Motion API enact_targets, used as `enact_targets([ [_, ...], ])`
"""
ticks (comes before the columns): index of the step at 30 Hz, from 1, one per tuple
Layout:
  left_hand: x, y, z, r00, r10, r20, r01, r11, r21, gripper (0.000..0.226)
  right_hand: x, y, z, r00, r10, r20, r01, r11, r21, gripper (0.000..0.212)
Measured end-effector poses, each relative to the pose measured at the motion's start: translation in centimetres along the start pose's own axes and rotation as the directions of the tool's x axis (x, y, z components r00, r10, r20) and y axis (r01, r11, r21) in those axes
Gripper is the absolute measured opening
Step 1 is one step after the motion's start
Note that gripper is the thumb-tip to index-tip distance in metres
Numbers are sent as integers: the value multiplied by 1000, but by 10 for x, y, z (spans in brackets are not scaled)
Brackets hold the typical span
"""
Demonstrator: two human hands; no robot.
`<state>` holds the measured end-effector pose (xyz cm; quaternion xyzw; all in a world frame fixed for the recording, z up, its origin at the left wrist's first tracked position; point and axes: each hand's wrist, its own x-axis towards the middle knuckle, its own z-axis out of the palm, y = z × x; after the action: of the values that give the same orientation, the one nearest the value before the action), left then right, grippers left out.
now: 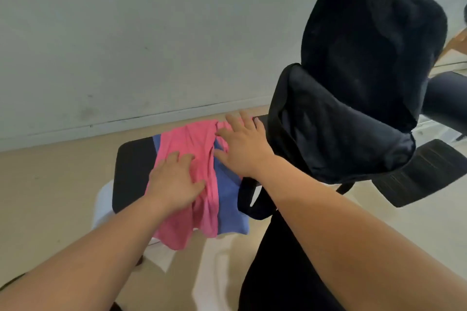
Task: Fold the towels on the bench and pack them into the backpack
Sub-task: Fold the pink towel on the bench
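1. Presently, 2 towels lie overlapped on the dark desk [131, 171]: a pink towel [188, 139] lies rumpled on top of a blue towel [227, 197], and both hang over the near edge.
2. The left grip [174, 182] is released, palm down, with its fingers spread flat on the near-left part of the pink towel.
3. The right grip [242, 146] is also released, its fingers splayed across the far-right part of the towels, where pink meets blue.
4. A black backpack [353, 96] stands upright at the right end of the desk, just beside the right wrist. I cannot tell whether its opening is unzipped.
5. A black strap [246, 199] hangs from the backpack, just beside the blue towel's right edge.
6. Beyond the desk are a beige floor [50, 197] and a pale wall [126, 45].
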<state>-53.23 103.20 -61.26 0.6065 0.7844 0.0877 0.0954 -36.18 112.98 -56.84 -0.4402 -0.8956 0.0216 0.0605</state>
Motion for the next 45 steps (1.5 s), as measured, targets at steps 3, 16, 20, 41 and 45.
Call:
enact_targets([
  [3, -14, -31, 5, 997, -73, -19, 75, 992, 101, 66, 7, -24, 33, 973, -3, 232, -11, 998, 60, 69],
  [16, -26, -104, 19, 951, -216, -219, 178, 967, -184, 16, -15, -57, 113, 989, 102, 105, -116, 984, 134, 78],
  [20, -31, -101, 20, 931, -266, -250, 165, 917, -364, 12, -16, -65, 110, 988, 131, 79, -144, 973, 182, 77],
  [41, -51, -79, 17, 909, 273, -316, -380, 852, -359, 25, -51, -92, 48, 999, -29, 17, -3, 420, 907, 20],
  [45, -62, -72, -2, 890, 106, -442, -333, 814, -476, 13, -54, -77, 52, 996, -80, 39, 16, 592, 806, 36],
])
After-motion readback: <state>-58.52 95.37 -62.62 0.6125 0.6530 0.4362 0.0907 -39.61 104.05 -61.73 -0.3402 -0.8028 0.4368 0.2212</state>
